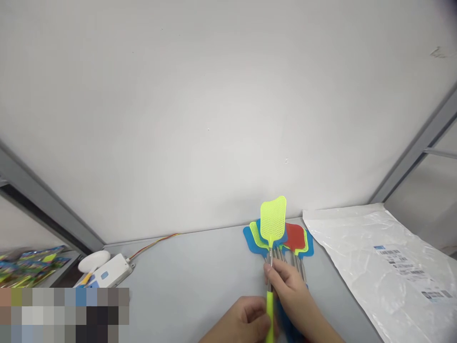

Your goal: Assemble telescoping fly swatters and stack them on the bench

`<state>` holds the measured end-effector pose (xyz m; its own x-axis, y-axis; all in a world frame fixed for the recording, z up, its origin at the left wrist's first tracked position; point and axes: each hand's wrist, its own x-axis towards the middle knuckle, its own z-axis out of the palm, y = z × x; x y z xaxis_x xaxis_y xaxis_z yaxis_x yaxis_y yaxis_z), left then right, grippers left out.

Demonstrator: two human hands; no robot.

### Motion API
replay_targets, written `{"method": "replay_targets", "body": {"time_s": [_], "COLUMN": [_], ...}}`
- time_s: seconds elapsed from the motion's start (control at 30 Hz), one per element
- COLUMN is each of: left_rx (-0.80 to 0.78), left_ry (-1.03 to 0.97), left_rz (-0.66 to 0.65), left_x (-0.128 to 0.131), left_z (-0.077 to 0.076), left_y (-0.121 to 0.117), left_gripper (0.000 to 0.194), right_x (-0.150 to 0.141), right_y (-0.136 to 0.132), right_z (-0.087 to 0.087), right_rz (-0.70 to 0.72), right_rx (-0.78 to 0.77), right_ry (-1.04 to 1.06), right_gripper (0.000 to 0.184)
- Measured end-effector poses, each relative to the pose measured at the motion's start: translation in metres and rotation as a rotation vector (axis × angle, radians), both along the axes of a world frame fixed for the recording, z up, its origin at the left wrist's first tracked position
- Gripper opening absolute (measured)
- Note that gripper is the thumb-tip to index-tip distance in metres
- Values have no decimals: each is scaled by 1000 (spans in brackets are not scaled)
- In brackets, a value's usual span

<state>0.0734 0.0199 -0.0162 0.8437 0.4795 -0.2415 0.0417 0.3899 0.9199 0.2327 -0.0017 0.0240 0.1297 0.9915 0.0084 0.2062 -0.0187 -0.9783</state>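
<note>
A yellow-green fly swatter [273, 220] with a metal shaft stands nearly upright in front of me. My left hand [246, 318] is closed round its yellow-green handle near the bottom of the view. Higher up, the fingers of my right hand [291, 288] pinch the metal shaft just below the perforated head. Behind them several more fly swatters lie on the table in a fanned bunch, among them a red swatter [295, 237] and a blue swatter [253, 242]. My right hand and forearm hide most of the bunch's shafts and handles.
A white plastic mailing bag [378, 267] with printed labels lies on the grey table [193, 281] at the right. To the left are a white device [110, 274] with a thin cable and a white round object [94, 261]. Colourful packets [32, 267] sit at far left. A wall rises behind.
</note>
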Motion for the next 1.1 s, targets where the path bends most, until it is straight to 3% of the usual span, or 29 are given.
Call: {"method": "replay_targets", "body": {"time_s": [0.23,0.43,0.6,0.67,0.8,0.87,0.97,1.1], "left_rx": [-12,20,107,216,765,959,1068,1144], "left_ry": [-83,-65,-5,92,230,244,229,249], "left_rz": [66,42,10,8,151,232,276,268], "left_x": [4,3,14,20,24,20,14,12], "left_z": [-10,2,13,12,6,1,-4,-7], "left_y": [-1,-4,-10,-13,-15,-14,-12,-11], "left_gripper": [55,44,46,42,34,31,23,18], "right_x": [8,1,-3,4,27,36,44,45], "right_y": [4,-4,-30,-36,-32,-25,-15,-3], "right_z": [10,17,-4,-7,5,11,13,6], "right_rz": [64,81,-43,-128,-224,-232,-225,-228], "right_rx": [-164,-195,-82,-91,-210,-292,-371,-396], "right_ry": [61,114,-254,-421,-747,-923,-1116,-1195], "right_gripper": [44,36,34,38,45,48,49,46]}}
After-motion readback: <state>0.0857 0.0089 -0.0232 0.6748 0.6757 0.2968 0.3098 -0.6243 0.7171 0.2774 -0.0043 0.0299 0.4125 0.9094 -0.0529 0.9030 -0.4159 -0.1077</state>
